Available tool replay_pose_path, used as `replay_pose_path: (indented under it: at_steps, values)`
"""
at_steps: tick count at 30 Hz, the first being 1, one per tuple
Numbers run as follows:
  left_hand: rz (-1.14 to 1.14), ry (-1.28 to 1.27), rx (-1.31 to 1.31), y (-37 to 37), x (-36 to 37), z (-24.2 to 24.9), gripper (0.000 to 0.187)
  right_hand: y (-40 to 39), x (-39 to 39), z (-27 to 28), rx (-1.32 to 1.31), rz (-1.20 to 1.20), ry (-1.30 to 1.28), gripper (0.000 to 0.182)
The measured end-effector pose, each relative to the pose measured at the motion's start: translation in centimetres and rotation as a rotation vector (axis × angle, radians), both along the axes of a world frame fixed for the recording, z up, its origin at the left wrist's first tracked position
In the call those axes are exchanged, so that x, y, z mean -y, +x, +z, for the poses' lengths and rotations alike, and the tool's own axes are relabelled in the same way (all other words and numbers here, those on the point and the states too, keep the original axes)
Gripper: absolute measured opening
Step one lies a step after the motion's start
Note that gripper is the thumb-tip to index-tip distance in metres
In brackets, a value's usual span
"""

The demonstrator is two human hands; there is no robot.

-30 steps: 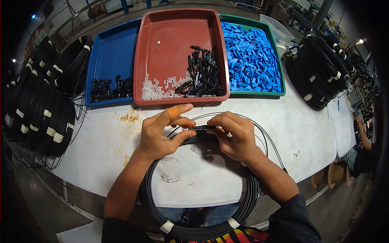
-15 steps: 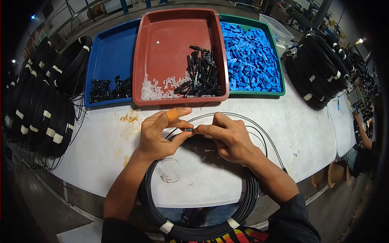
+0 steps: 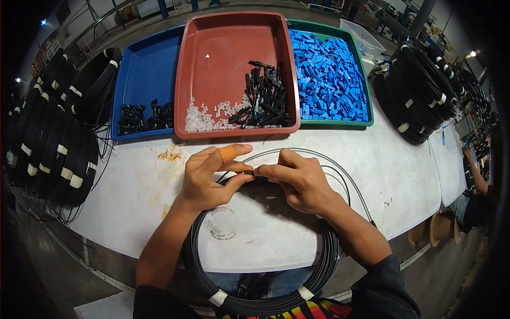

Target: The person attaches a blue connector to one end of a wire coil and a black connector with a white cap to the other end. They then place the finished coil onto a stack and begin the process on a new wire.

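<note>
Between the thumb and fingers of my left hand point(image 3: 208, 178) is a small black connector point(image 3: 248, 172), pinched near the middle of the view. Orange tape wraps one finger of that hand. My right hand point(image 3: 300, 181) is closed, its fingertips meeting the connector's right end; what lies inside its grip is mostly hidden. A coil of black cable point(image 3: 195, 260) lies beneath both hands, bound with white tape, its lower part over the table's near edge. A loose cable loop point(image 3: 340, 178) arcs behind my right hand.
A red tray point(image 3: 212, 69) holds clear plastic pieces point(image 3: 204, 118) and black connectors point(image 3: 265, 98). Beside it stand a blue tray point(image 3: 149, 69) with black parts and a green tray point(image 3: 340, 124) of blue clips. Cable coils point(image 3: 48, 143) are stacked left, more coils point(image 3: 419, 90) right.
Both hands stay almost in place. The small connector has turned or shifted slightly in the left fingertips, and less of it shows now.
</note>
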State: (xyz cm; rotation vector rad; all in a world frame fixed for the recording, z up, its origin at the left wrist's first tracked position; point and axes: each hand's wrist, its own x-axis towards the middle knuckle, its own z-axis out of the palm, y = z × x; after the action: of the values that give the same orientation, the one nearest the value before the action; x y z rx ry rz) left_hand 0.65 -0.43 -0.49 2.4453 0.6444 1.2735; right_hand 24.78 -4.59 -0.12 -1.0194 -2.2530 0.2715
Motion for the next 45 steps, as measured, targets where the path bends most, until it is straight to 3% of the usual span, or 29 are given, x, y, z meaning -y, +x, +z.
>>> replay_pose_path:
  at_steps: [9, 11, 15, 19, 24, 28, 35, 41, 43, 45]
  values:
    - [0.021, -0.130, 0.163, 0.2, 0.3, -0.4, 0.053, -0.5, 0.1, 0.5, -0.051, -0.002, -0.024, 0.054]
    - [0.016, -0.056, 0.097, 0.2, 0.2, -0.2, 0.061, -0.7, -0.3, 0.0, -0.243, -0.010, -0.004, 0.051]
    - [0.018, -0.118, 0.149, 0.1, 0.5, -0.4, 0.052, 0.0, 0.2, 0.4, 0.001, 0.009, -0.010, 0.053]
    - [0.009, -0.118, 0.119, 0.2, 0.5, -0.6, 0.051, 0.3, -0.1, -0.1, -0.058, 0.045, 0.010, 0.054]
    - [0.012, -0.143, 0.126, 0.4, 0.5, -0.3, 0.054, -0.4, 0.1, 0.7, -0.050, 0.029, 0.009, 0.040]
    - [-0.025, 0.020, 0.098, 0.7, 0.3, 0.3, 0.054, -0.4, -0.2, 0.6, -0.088, 0.018, 0.070, 0.030]
    - [0.004, 0.021, -0.009, 0.4, 0.4, 0.4, 0.057, -0.8, -0.1, 0.3, -0.171, -0.024, 0.041, 0.027]
    - [0.069, -0.098, 0.049, 0.0, -0.5, 1.3, 0.040, -0.6, 0.0, 0.4, -0.168, 0.001, -0.008, 0.026]
    - [0.167, -0.032, -0.046, -0.1, -2.0, 2.9, 0.021, -0.7, 0.0, 0.6, -0.184, 0.004, -0.008, 0.027]
    - [0.235, 0.071, -0.187, -1.2, -4.9, 4.6, 0.018, -0.5, 0.0, 0.7, -0.189, 0.004, -0.047, 0.028]
